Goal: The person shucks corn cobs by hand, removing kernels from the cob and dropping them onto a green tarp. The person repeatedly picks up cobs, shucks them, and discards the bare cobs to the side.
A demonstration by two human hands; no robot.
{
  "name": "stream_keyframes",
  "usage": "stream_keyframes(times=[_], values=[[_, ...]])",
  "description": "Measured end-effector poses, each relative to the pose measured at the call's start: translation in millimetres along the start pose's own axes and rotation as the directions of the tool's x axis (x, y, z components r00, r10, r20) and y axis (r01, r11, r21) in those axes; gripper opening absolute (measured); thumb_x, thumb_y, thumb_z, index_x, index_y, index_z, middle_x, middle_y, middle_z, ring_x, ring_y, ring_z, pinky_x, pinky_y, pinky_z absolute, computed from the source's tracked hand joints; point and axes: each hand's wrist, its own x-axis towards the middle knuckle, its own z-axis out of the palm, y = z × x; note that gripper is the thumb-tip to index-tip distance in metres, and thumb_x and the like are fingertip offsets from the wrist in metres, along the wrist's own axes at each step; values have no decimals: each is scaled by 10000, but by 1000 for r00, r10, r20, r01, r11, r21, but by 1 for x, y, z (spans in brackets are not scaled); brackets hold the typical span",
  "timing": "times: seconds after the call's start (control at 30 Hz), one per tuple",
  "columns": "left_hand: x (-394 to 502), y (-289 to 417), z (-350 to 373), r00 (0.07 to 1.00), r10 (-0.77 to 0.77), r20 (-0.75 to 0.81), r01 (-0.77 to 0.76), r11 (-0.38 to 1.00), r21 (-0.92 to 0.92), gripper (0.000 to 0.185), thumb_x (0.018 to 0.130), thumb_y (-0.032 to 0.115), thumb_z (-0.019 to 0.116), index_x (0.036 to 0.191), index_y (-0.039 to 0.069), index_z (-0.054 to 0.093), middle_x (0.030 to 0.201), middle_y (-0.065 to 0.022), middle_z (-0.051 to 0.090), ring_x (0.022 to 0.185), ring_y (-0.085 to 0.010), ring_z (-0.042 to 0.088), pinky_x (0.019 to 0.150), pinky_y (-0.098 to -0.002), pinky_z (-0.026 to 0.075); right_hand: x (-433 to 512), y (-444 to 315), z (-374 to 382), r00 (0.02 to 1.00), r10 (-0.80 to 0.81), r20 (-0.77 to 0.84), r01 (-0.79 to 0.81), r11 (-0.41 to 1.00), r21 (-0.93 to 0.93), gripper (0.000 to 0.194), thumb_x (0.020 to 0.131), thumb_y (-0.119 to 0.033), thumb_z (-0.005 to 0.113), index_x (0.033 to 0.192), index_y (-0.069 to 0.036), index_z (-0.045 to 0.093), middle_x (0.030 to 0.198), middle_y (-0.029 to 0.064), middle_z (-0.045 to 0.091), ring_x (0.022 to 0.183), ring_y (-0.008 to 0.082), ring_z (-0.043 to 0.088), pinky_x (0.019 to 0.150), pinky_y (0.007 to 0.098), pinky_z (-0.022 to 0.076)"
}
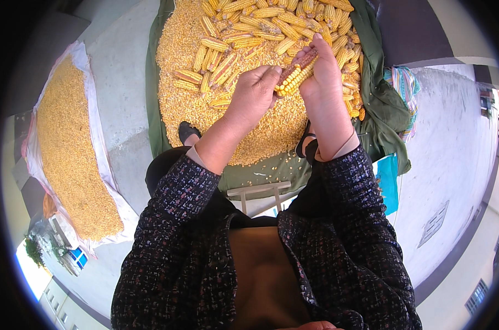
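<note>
Both hands hold one partly shelled ear of dried corn [295, 76] above the pile. Its upper side shows bare reddish cob, while rows of yellow kernels remain along the lower edge. My left hand [253, 93] grips the near end, thumb pressed beside the kernels. Around the far end is my right hand [324, 76], its thumb lying along the cob. Beneath them spreads a thick bed of loose corn kernels [257, 140]. Several ears of corn [224, 68] lie on it, some with strips of kernels gone. More ears are heaped farther away and to the right.
A dark green cloth [270, 171] lies under the corn. Between my knees is a stool frame [259, 189]. To the left, more kernels [74, 152] cover a white sheet [125, 214] on concrete. A striped cloth [404, 97] and a turquoise bag [387, 181] lie at right.
</note>
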Motion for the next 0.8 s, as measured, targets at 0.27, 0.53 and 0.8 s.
stream_keyframes(times=[0.27,0.53,0.8], values=[[-4,3,-3,967,219,129,-227,973,48,285,943,284,612,1055,22,594,748,7,573,551,-44,503,457,-179,357,11,-8,-8,997,4,-76,-1,999,49,214,934,-260,612,932,-68,517,834,54,522,763,184,519,669,353,471],[-4,13,-6,917,-311,250,352,926,-138,366,969,406,503,918,50,569,718,-39,569,487,-54,455,397,-181,317,1,-16,0,994,-112,-2,112,994,-9,178,923,-205,612,919,-50,526,787,64,535,704,181,526,617,339,468],[-10,13,-11,878,-274,392,329,941,-80,401,1004,382,439,830,46,569,668,-23,522,456,-48,364,403,-176,276,5,-12,-4,998,-63,-10,63,998,11,178,930,-201,610,886,-53,523,767,61,538,694,180,529,614,333,473]])
